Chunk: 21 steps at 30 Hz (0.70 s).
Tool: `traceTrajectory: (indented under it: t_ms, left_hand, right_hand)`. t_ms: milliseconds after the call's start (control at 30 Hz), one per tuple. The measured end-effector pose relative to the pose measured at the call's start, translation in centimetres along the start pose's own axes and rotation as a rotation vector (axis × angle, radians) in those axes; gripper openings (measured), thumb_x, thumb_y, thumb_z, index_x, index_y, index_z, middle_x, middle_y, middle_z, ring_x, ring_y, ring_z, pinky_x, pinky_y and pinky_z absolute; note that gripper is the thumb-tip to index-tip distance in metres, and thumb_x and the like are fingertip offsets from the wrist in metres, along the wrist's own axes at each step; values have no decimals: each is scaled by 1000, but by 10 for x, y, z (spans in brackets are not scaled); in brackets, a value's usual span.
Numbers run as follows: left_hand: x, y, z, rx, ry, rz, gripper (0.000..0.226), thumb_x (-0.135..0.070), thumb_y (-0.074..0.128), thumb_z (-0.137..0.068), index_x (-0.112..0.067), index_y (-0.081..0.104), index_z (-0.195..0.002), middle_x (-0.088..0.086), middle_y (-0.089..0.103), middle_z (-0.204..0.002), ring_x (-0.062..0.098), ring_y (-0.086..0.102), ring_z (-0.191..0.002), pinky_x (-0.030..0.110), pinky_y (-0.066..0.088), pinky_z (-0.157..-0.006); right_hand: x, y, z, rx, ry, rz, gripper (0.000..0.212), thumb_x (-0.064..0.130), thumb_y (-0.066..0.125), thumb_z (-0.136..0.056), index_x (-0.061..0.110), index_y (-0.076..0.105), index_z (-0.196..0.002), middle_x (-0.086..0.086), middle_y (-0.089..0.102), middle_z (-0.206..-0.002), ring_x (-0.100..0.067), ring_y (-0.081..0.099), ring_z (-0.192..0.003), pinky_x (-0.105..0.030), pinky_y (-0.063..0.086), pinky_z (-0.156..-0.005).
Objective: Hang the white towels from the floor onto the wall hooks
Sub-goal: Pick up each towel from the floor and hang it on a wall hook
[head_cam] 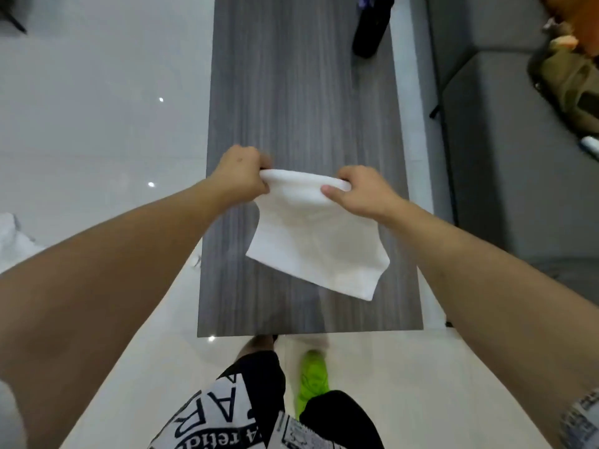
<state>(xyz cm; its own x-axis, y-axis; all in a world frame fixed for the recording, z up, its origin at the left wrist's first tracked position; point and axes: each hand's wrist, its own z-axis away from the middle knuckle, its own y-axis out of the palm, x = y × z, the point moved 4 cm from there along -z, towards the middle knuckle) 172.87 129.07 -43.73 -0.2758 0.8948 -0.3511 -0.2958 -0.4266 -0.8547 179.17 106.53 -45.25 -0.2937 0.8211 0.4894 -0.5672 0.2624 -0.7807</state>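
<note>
Grey wooden table (291, 92), glossy floor (97, 124)

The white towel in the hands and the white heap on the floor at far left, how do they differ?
The white towel hangs spread over the grey wooden table, gripped by the left hand and right hand; the white heap lies crumpled, untouched, partly cut off. Both are white.

Single view only, head-worn, wide-angle. Looks forward and steeply down from standing height, along grey wood-grain table (291, 92) running away from wearer. Near: both forearms, left hand (241, 171), right hand (359, 191), white towel (316, 241). Below: shorts, green shoe (312, 377) (blurred). Edges bowed by lens.
</note>
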Motion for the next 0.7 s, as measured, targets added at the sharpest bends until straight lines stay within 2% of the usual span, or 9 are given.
traceTrajectory:
  t_ms: [67, 133, 200, 300, 433, 567, 700]
  left_hand:
    - [-15, -39, 24, -75, -5, 33, 9, -14, 77, -73, -13, 69, -77, 6, 62, -69, 27, 59, -76, 26, 40, -61]
    - [-33, -78, 49, -144, 18, 34, 10, -14, 77, -72, -15, 67, -72, 2, 59, -65, 25, 57, -74, 26, 38, -59]
    - [-53, -115, 75, -205, 54, 8, 20, -13, 76, -72, -21, 59, -66, -4, 54, -60, 25, 55, -74, 26, 34, -57]
    - [-75, -169, 111, -315, 70, -33, 21, -12, 77, -73, -21, 58, -69, -8, 50, -58, 23, 51, -74, 28, 34, -60]
    - [-99, -240, 153, -464, 62, -120, 4, -14, 69, -81, -11, 69, -79, 9, 62, -72, 30, 58, -80, 31, 47, -65]
    - [-126, -305, 194, -628, 105, -247, 10, -15, 61, -87, -12, 70, -83, 15, 65, -81, 35, 57, -84, 35, 49, -69]
    - [-144, -352, 234, -784, 105, -294, 12, -18, 64, -88, -14, 75, -90, 10, 67, -80, 28, 59, -81, 35, 51, -71]
  right_hand:
    - [17, -33, 23, 79, -24, 65, 40, 59, 66, -75, 20, 59, -72, 3, 61, -72, -19, 59, -68, -32, 45, -57]
    - [32, -65, 44, 117, -28, 190, 29, 47, 68, -74, 20, 60, -69, 1, 60, -71, -24, 61, -70, -31, 44, -55]
    - [44, -101, 63, 84, -38, 295, 21, 34, 66, -80, 16, 61, -72, -2, 58, -71, -28, 60, -73, -31, 43, -56]
    - [63, -162, 93, -76, -55, 364, 23, 29, 64, -87, 19, 55, -69, -1, 53, -70, -28, 55, -74, -29, 35, -56]
    - [94, -241, 132, -318, -37, 368, 15, 27, 62, -89, 21, 62, -75, 1, 55, -72, -17, 53, -65, -25, 32, -51]
    - [130, -304, 169, -548, -48, 432, 15, 21, 54, -87, 14, 66, -85, -8, 62, -86, -30, 59, -76, -29, 42, -62]
    - [152, -340, 201, -661, -27, 470, 14, 18, 53, -86, 13, 66, -87, -11, 61, -87, -31, 56, -75, -33, 45, -63]
